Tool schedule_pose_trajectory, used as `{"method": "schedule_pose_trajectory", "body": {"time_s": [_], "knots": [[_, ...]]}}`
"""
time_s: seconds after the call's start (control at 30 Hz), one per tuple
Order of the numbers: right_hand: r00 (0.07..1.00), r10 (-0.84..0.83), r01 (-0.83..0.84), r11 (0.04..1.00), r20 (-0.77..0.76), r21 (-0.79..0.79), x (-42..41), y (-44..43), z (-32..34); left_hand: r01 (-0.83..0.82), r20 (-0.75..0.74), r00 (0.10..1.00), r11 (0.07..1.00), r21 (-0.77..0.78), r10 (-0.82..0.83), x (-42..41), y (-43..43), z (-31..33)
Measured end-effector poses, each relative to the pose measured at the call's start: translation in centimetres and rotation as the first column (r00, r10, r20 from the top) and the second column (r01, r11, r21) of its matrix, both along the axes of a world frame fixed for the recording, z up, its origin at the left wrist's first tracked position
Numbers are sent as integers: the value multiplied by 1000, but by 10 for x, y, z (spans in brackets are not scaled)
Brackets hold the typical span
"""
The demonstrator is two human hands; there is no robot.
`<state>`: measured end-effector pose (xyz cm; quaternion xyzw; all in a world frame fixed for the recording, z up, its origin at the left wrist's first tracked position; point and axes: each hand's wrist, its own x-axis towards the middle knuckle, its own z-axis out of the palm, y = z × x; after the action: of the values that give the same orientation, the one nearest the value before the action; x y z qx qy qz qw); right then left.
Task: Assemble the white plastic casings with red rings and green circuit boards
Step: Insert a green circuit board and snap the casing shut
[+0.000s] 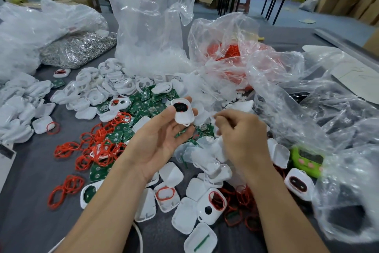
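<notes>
Left hand [162, 137] fingers grasping white casing [183, 116], red ring [178, 102] at its window, held above surface [30, 181] clutter. Right hand [242, 135] fingers curled; what they pinch, we cannot tell. We keep casing level, press squarely.

Both bare forearms reach forward from the bottom edge. The left hand [164, 135] lies palm up, thumb and fingertips gripping a white casing [183, 113]. The right hand [242, 135], back up, curls its fingers; blur hides any hold
</notes>
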<state>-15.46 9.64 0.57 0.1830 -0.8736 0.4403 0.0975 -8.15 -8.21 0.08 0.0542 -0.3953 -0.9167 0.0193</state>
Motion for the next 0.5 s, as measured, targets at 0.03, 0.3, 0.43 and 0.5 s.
{"method": "schedule_pose_trajectory", "body": {"time_s": [0.03,0.3,0.43,0.5], "knots": [[999,-37,37,999,1,2,-2,5,2,1,-2,1000,1000,-2,-1,0,0,0],[998,20,-46,824,53,564,1,-5,-1,15,-2,1000,1000,-5,-15,-1,0,0],[994,1,-41,938,114,345,4,-2,6,25,-13,1000,1000,1,-25,0,-1,0],[984,-9,-2,998,175,64,3,2,10,24,-12,1000,1000,1,-24,0,0,-1]]}}
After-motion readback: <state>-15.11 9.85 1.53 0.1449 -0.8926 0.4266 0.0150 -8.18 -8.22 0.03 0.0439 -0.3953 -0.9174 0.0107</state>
